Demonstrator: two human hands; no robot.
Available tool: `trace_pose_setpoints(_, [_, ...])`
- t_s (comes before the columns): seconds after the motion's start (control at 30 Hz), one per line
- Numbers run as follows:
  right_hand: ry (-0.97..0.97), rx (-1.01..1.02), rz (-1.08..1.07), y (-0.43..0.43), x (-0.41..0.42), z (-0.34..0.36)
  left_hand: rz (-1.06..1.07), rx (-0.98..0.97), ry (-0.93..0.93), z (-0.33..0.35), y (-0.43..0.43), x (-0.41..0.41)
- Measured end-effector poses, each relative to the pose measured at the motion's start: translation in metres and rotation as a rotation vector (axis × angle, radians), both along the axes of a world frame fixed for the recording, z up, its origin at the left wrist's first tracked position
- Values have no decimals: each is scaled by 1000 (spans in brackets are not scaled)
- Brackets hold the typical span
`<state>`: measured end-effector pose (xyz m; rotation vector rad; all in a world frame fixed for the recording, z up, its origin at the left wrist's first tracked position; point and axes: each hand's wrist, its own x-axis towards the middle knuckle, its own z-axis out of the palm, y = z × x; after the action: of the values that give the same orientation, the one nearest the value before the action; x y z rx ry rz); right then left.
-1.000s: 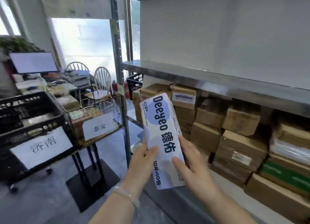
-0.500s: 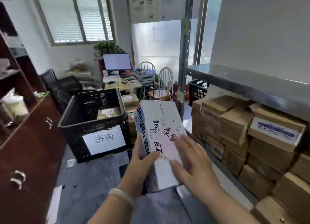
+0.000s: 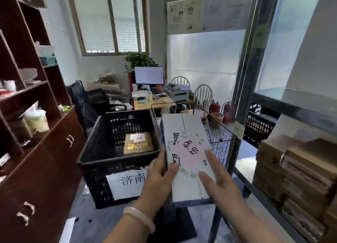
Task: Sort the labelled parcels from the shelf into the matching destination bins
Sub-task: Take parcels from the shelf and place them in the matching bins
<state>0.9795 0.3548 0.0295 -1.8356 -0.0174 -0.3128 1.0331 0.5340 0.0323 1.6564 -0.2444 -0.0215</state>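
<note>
Both hands hold a white parcel [image 3: 186,157] in front of the person, above the gap between a black crate [image 3: 102,144] and a wire basket [image 3: 217,131]. The left hand [image 3: 160,180] grips the parcel's left edge, thumb curled onto the top face and the other fingers hidden beneath it. The right hand [image 3: 218,186] lies on the right part of the top face with fingers [image 3: 211,159] stretched out flat, steadying rather than clasping; its thumb sits near the parcel's near end. A pink label [image 3: 187,155] with handwritten characters is stuck to the parcel's top, partly covering printed blue lettering. The crate carries a white paper sign [image 3: 127,182] reading 济南 on its front wall, and a brown box [image 3: 138,142] with a small label lies flat on its bottom. To the right, a metal shelf [image 3: 295,104] holds stacked cardboard boxes [image 3: 291,171] below its board. A dark wooden cabinet [image 3: 36,151] stands on the left. A pale bracelet [image 3: 140,219] circles the left wrist.
</note>
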Motion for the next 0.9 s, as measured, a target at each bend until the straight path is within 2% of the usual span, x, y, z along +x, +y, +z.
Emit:
trace_pose_setpoints(0.23, [-28,44,-144,-1,93,6,-209,286,-154,13,-1,102])
trace_pose_setpoints(0.4, [-3,75,-234,-29,154,4,-290,281,-121,10,-27,170])
trace_pose_setpoints(0.57, [15,43,-280,-63,210,11,-215,486,-236,3,-33,218])
trace_pose_setpoints(0.7, [90,11,-275,-97,285,10,-187,589,-217,-6,-45,269])
trace_pose_setpoints(0.9, [285,-284,-235,-146,403,-7,-128,675,-149,-12,-67,336])
